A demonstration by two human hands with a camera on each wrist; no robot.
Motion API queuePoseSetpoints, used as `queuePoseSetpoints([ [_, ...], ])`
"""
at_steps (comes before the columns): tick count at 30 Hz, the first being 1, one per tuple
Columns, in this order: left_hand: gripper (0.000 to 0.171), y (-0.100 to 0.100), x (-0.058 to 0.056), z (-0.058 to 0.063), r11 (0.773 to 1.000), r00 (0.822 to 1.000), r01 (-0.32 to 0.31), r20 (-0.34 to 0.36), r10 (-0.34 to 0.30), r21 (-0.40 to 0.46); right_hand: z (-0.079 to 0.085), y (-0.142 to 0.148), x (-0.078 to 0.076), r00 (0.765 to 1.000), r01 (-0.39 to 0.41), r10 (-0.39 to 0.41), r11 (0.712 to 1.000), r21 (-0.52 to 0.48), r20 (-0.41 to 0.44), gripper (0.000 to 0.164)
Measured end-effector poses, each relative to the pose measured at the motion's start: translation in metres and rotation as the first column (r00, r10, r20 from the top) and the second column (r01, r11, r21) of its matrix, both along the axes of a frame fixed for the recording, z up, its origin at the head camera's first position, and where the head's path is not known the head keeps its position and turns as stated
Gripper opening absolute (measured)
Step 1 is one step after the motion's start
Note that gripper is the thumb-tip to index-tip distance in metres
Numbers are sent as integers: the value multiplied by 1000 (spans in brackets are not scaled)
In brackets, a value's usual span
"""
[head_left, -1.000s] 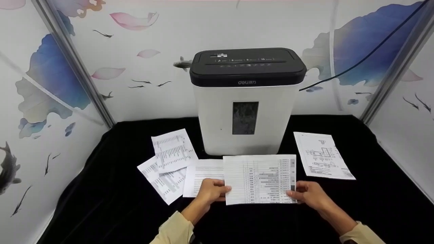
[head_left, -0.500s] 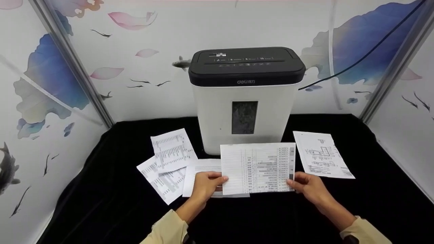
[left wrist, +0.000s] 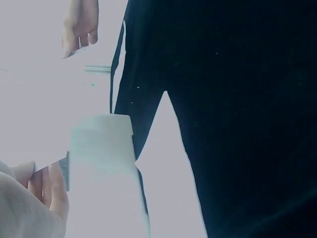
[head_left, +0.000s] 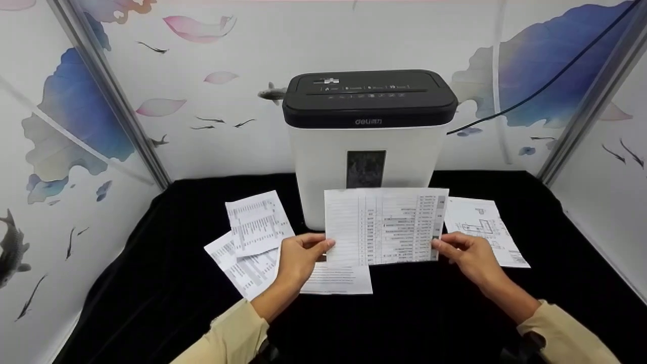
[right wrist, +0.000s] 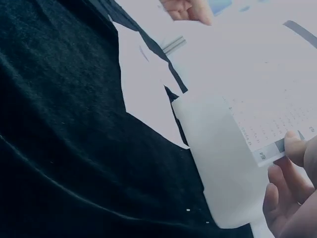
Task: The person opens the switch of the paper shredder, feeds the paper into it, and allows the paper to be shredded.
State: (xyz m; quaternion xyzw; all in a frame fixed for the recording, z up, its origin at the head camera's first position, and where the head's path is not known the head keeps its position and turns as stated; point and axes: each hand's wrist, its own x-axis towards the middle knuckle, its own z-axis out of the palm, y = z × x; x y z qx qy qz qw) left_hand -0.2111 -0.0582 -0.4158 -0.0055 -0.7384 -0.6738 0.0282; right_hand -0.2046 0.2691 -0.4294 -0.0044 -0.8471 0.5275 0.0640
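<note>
A sheet of paper (head_left: 386,227) printed with a table is held up in front of the paper shredder (head_left: 323,167), covering its lower front. My left hand (head_left: 298,260) pinches the sheet's left edge between thumb and fingers. At the opposite edge my right hand (head_left: 472,258) pinches it the same way, the thumb on the near face. The shredder has a black top (head_left: 369,103) with a long slot and a small dark window. In the right wrist view the sheet's grey-marked edge lies between the right thumb (right wrist: 295,148) and fingers.
Several printed sheets (head_left: 260,225) overlap on the black cloth (head_left: 167,283) left of the shredder. Another printed page (head_left: 349,280) lies partly under the raised sheet. A drawing sheet (head_left: 488,227) lies at the right, partly hidden. A black cable (head_left: 536,93) runs from behind the shredder to upper right.
Both hands have lifted the sheet upward and toward the shredder, uncovering more of the page beneath. The shredder and the papers on the cloth stay in place.
</note>
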Motion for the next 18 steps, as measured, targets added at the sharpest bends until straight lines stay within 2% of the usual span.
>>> queuePoseSetpoints([
  [5, 25, -5, -1, 17, 1000, 1000, 9, -10, -9, -8, 15, -1, -6, 995, -52, 54, 998, 34, -86, 21],
  [9, 24, -10, -4, 31, 999, 1000, 26, 1, -26, -25, 28, -3, -10, 989, -83, 90, 995, 61, -116, 20],
  [14, 22, -14, -8, 47, 998, 1000, 16, 27, -14, -59, 40, -6, -14, 980, -91, 107, 991, 102, -167, 16],
  [18, 21, -19, -12, 57, 997, 999, 10, 46, -6, -79, 53, -9, -17, 977, -108, 130, 985, 132, -169, 17],
])
